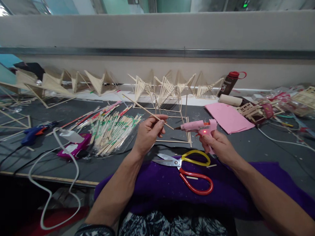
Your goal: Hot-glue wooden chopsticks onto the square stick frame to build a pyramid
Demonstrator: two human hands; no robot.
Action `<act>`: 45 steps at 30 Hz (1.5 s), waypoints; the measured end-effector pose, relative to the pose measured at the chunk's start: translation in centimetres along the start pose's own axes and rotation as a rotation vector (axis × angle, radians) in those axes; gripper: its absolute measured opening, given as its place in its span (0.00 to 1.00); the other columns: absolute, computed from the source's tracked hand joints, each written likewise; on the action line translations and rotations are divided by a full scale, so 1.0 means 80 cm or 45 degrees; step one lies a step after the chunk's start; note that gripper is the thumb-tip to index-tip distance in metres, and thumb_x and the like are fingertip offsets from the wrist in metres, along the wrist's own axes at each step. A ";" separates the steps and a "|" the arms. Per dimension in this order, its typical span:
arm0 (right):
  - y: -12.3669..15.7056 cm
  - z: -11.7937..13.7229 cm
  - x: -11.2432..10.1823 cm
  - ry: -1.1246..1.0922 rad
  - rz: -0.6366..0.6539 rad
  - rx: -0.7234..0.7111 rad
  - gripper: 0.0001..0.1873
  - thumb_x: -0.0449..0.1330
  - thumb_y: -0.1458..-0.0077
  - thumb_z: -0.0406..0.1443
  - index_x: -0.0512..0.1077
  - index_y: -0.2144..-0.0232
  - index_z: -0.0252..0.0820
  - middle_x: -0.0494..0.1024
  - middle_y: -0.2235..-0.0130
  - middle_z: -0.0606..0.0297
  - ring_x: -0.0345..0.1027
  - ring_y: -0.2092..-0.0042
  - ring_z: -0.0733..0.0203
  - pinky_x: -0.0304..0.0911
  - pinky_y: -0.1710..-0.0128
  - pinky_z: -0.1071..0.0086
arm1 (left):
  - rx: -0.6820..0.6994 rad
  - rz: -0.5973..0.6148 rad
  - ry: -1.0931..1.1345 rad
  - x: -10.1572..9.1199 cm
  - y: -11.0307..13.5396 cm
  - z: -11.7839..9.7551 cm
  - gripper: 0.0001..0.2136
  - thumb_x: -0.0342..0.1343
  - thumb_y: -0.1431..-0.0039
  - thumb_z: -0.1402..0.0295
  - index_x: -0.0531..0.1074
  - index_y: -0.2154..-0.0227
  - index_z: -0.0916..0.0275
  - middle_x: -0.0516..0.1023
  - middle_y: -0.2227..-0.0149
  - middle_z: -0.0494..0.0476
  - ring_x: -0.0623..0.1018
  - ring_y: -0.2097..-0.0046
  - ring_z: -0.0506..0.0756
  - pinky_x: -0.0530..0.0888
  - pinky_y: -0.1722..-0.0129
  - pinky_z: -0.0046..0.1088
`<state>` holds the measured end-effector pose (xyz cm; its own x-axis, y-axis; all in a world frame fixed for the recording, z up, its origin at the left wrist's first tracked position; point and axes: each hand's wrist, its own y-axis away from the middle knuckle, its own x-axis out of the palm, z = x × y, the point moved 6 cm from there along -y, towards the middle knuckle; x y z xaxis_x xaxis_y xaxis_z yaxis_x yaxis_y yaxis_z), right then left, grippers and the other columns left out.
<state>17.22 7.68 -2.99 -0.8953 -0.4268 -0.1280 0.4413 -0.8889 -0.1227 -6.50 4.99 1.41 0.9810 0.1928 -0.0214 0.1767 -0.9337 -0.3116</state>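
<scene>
Between the fingers of my left hand (149, 131) is a thin wooden stick (139, 106), slanting from upper left to lower right. My right hand (218, 144) grips a pink hot glue gun (198, 126) whose small red light is lit. The gun's nozzle points left, at or very close to the stick's lower end; whether they touch I cannot tell. Just behind the hands stands a frame of wooden sticks (189, 133), partly hidden by the gun. Scissors (177, 162) with one yellow and one red handle lie spread on a purple cloth (155, 190) nearer my body.
Packaged sticks (115, 132), a blue glue gun (35, 132) and a magenta power strip (75, 146) with a white cable lie left. Several stick models (96, 81) line the back. Pink sheets (227, 117) and a dark bottle (229, 84) with a red lid are right.
</scene>
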 end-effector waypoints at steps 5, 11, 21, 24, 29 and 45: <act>0.000 -0.003 -0.001 0.022 0.005 -0.003 0.21 0.57 0.43 0.53 0.65 0.71 0.43 0.66 0.81 0.70 0.56 0.78 0.66 0.50 0.77 0.68 | -0.003 0.002 -0.005 0.000 0.000 0.000 0.12 0.59 0.43 0.62 0.77 0.60 0.64 0.73 0.77 0.50 0.70 0.77 0.47 0.69 0.78 0.21; -0.001 -0.005 -0.002 0.010 0.007 -0.007 0.20 0.57 0.42 0.52 0.64 0.72 0.43 0.66 0.81 0.71 0.55 0.79 0.66 0.50 0.77 0.69 | 0.001 -0.012 0.012 -0.001 0.000 -0.001 0.13 0.59 0.43 0.62 0.77 0.60 0.64 0.73 0.77 0.51 0.70 0.77 0.47 0.69 0.78 0.21; 0.000 -0.004 -0.001 0.014 -0.002 -0.016 0.21 0.57 0.42 0.53 0.64 0.73 0.42 0.66 0.81 0.71 0.56 0.79 0.68 0.50 0.77 0.70 | 0.030 -0.020 0.037 -0.001 -0.001 -0.002 0.12 0.59 0.43 0.63 0.77 0.60 0.65 0.74 0.75 0.51 0.71 0.77 0.46 0.69 0.79 0.19; 0.000 -0.004 -0.001 0.012 0.000 -0.024 0.21 0.57 0.41 0.52 0.64 0.73 0.42 0.66 0.81 0.71 0.55 0.79 0.68 0.50 0.77 0.70 | 0.032 -0.021 0.030 -0.001 -0.001 -0.002 0.11 0.58 0.43 0.64 0.77 0.60 0.65 0.74 0.75 0.51 0.70 0.77 0.46 0.69 0.79 0.20; 0.000 -0.003 -0.001 -0.009 0.009 -0.060 0.20 0.57 0.40 0.50 0.64 0.73 0.41 0.65 0.81 0.71 0.55 0.78 0.68 0.49 0.77 0.70 | 0.030 -0.013 0.017 -0.002 -0.002 0.000 0.11 0.58 0.42 0.64 0.77 0.59 0.65 0.73 0.77 0.50 0.71 0.77 0.46 0.69 0.79 0.20; 0.000 -0.003 0.001 0.005 0.023 -0.084 0.19 0.56 0.39 0.49 0.63 0.73 0.42 0.65 0.80 0.71 0.54 0.77 0.68 0.50 0.76 0.70 | 0.021 -0.005 0.007 -0.001 -0.001 0.001 0.12 0.58 0.42 0.63 0.77 0.59 0.64 0.72 0.77 0.50 0.70 0.77 0.46 0.69 0.79 0.19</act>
<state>17.16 7.69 -3.19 -0.8870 -0.4417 -0.1344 0.4604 -0.8682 -0.1851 -6.60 5.10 1.37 0.9807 0.1948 -0.0146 0.1794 -0.9279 -0.3269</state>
